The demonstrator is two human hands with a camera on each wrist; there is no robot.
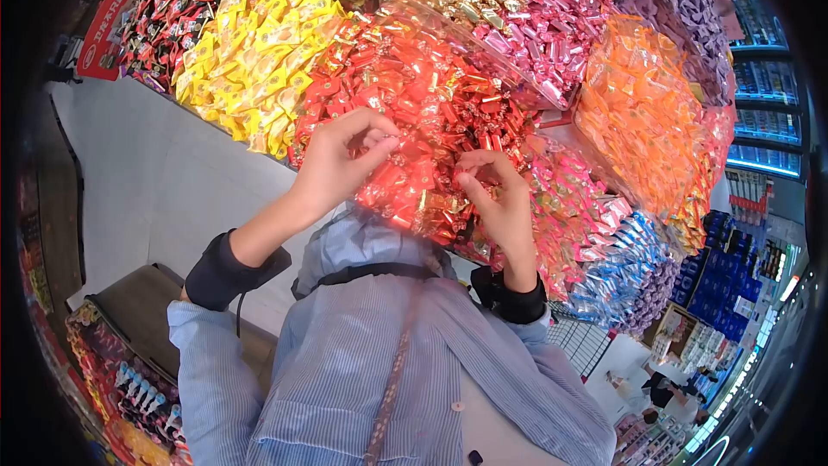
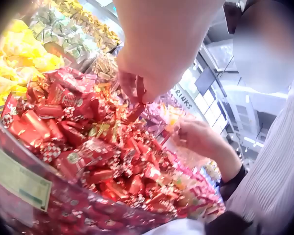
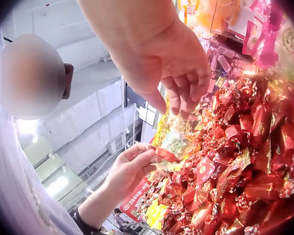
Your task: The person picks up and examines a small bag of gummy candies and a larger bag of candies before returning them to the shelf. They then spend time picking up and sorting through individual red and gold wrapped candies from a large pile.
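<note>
My left hand [image 1: 341, 160] is raised above a heap of red foil-wrapped candies [image 2: 95, 152]. In the right wrist view, its thumb and fingertips pinch one red-wrapped candy [image 3: 165, 155]. A thin red wrapper end [image 2: 140, 90] shows beneath the hand in the left wrist view. To the right, my right hand [image 1: 502, 203] hovers over the same heap with bent fingers. A small bit of red wrapper [image 2: 165, 137] shows at its thumb and index tips. In its own wrist view, the right hand's [image 3: 174, 68] other fingers hang loosely and hide the pinch.
Yellow-wrapped candies [image 1: 259, 52] lie left of the red heap, and orange ones [image 1: 638, 112] right of it. A clear bin wall with a label [image 2: 19, 176] edges the red candies. Pink candies [image 1: 552, 43] sit behind, blue-and-white ones [image 1: 617, 267] near the right arm.
</note>
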